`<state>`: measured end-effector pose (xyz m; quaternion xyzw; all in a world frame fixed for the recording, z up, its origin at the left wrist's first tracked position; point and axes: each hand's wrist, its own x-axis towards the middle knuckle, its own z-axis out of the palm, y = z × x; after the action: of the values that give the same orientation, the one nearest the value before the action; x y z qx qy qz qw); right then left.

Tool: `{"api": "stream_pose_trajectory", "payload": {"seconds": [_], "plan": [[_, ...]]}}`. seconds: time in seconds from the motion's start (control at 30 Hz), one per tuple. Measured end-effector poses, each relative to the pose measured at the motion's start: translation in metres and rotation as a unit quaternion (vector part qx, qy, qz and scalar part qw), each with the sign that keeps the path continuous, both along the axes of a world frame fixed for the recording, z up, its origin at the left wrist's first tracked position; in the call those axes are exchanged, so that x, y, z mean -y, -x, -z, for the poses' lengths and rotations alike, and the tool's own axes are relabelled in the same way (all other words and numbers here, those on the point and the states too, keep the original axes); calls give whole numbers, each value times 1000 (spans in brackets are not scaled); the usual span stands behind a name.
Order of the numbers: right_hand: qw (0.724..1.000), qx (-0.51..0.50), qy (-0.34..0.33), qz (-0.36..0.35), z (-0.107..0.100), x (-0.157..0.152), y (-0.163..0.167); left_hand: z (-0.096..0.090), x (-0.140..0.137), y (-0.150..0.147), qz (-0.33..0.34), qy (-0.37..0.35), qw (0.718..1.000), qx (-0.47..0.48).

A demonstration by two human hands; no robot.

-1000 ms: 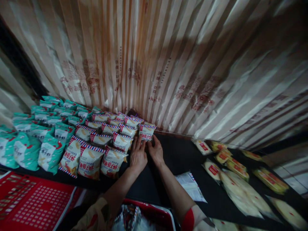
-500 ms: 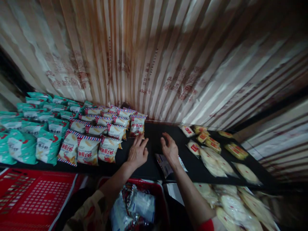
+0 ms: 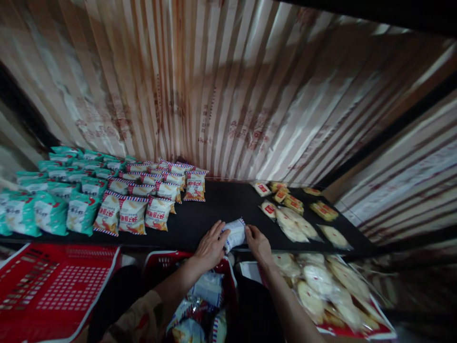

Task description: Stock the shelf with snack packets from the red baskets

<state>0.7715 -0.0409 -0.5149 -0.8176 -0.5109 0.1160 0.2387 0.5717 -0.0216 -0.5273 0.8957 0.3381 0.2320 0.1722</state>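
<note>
A small snack bag (image 3: 235, 233), pale bluish-white on the side facing me, is between my two hands over the front part of the black shelf (image 3: 228, 200). My left hand (image 3: 213, 244) grips its left end with the fingers closed. At its right end, my right hand (image 3: 257, 242) pinches the edge between thumb and fingers. Left of my hands stand rows of white snack bags with red lettering (image 3: 157, 213); one such bag (image 3: 195, 186) stands upright at the end of a back row.
Teal snack bags (image 3: 50, 214) fill the shelf's left end. Flat packaged cakes (image 3: 294, 224) and yellow packs (image 3: 293, 204) lie at right. Below are a red basket of bags (image 3: 166, 257), another red basket (image 3: 71, 271) and a tray of wrapped cakes (image 3: 317, 281). A striped sheet (image 3: 214, 95) hangs behind.
My left hand has come away from the upright bag at the row's end. Both hands now hold the bag that was lying by my right hand, its pale side showing.
</note>
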Motion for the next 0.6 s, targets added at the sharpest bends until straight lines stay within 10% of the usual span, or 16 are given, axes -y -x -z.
{"api": "stream_pose_trajectory", "payload": {"seconds": [0.4,0.6], "plan": [[971,-153,-143,-116,-18,34,56,-37,13,69,2,33,999,40],[938,-273,-25,-211,-42,39,82,-66,1,87,-62,67,996,2]]}}
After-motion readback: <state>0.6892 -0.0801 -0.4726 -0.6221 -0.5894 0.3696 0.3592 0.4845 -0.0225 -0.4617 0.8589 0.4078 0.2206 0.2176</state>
